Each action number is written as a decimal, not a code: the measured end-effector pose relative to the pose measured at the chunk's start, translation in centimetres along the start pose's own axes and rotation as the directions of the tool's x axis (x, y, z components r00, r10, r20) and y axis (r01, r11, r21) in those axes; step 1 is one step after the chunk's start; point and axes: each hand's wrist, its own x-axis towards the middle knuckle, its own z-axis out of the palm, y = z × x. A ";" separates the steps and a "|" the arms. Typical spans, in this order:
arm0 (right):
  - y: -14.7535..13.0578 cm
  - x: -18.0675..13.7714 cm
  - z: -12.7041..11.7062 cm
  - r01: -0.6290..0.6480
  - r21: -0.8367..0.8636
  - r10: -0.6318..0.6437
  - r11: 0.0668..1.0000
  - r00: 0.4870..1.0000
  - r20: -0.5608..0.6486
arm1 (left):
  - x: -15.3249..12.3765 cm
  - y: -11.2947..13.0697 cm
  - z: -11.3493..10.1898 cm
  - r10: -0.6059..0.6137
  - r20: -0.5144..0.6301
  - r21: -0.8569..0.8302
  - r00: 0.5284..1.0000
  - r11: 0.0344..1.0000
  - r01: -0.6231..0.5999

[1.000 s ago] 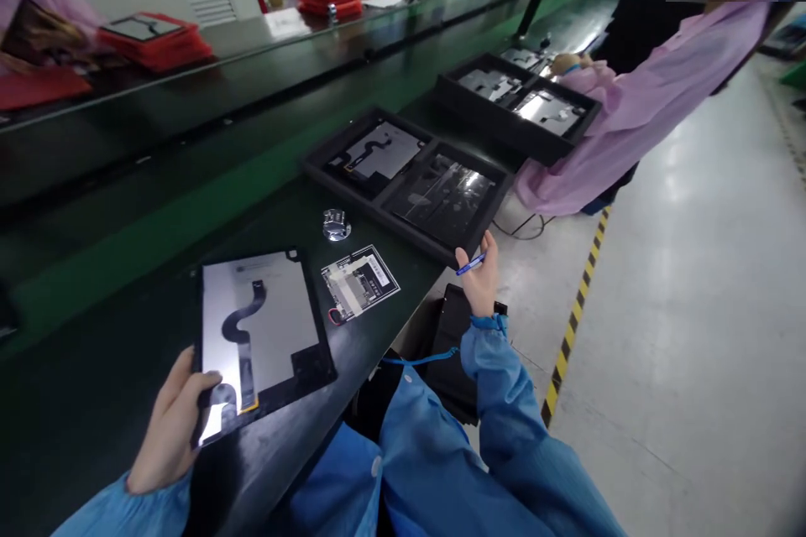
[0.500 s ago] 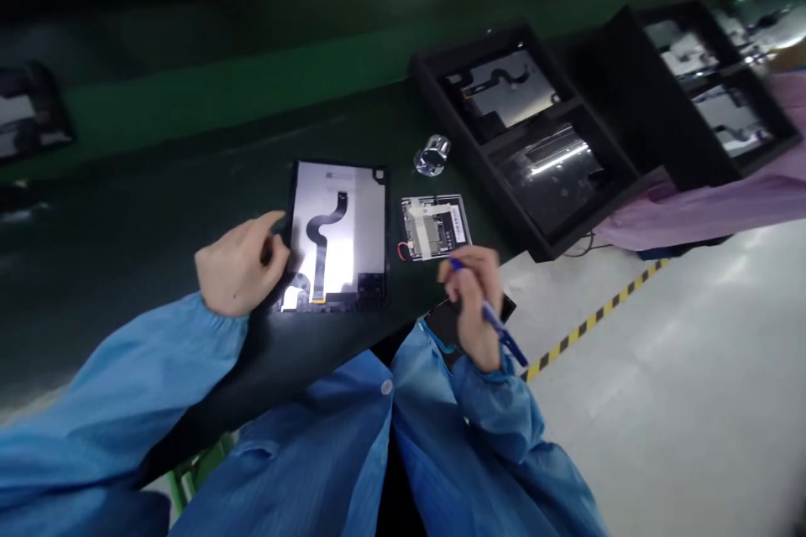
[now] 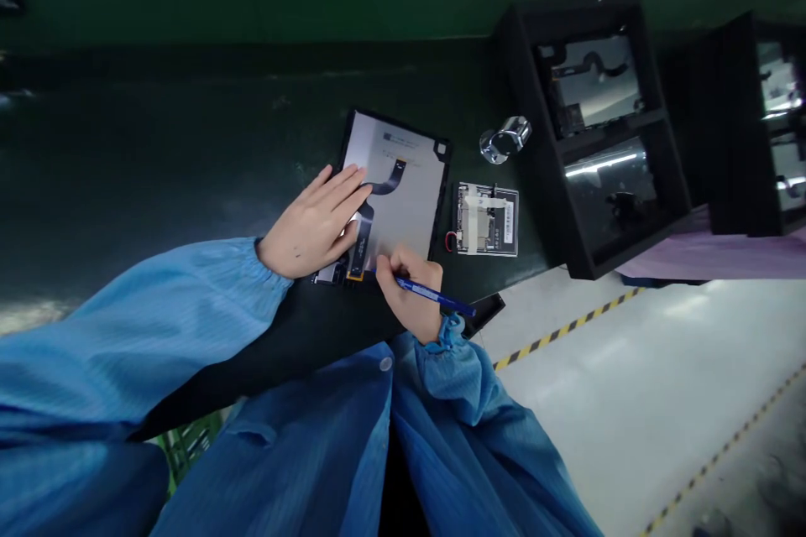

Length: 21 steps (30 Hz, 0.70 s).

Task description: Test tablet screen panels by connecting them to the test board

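Observation:
A tablet back panel [image 3: 406,193] with a grey inner face and a black flex cable lies on the dark green bench. My left hand [image 3: 315,222] rests flat on its left part, fingers stretched out over the cable. My right hand [image 3: 409,294] is closed round a blue pen [image 3: 434,296], its tip at the panel's near edge beside the cable's lower end. To the right of the panel lies a small circuit board [image 3: 488,219] with a red wire.
A shiny metal piece [image 3: 505,138] lies beyond the circuit board. A black two-compartment tray [image 3: 554,153] holding similar panels stands at the right, with another black tray [image 3: 730,126] further right. A pink-clad person's garment [image 3: 711,256] shows below them. Grey floor with yellow-black tape lies right.
My head has turned down and left over the bench. My left hand slid from the panel's left edge onto its face. My right hand brought the pen from the circuit board to the panel's near edge.

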 end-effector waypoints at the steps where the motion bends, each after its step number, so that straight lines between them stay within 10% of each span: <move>1: 0.0 0.0 0.0 0.008 -0.012 -0.008 1.000 1.000 0.004 | 0.0 0.1 0.0 -0.001 -0.004 0.011 1.000 1.000 0.001; 14: -0.1 0.2 -0.5 -0.109 0.107 0.114 0.988 0.992 -0.049 | 0.1 0.1 0.1 0.023 -0.019 0.029 1.000 0.999 -0.022; 21: 0.9 7.0 -3.8 -0.090 0.184 0.091 0.979 0.996 0.004 | 0.2 0.5 0.2 -0.003 -0.039 0.000 0.999 1.000 0.003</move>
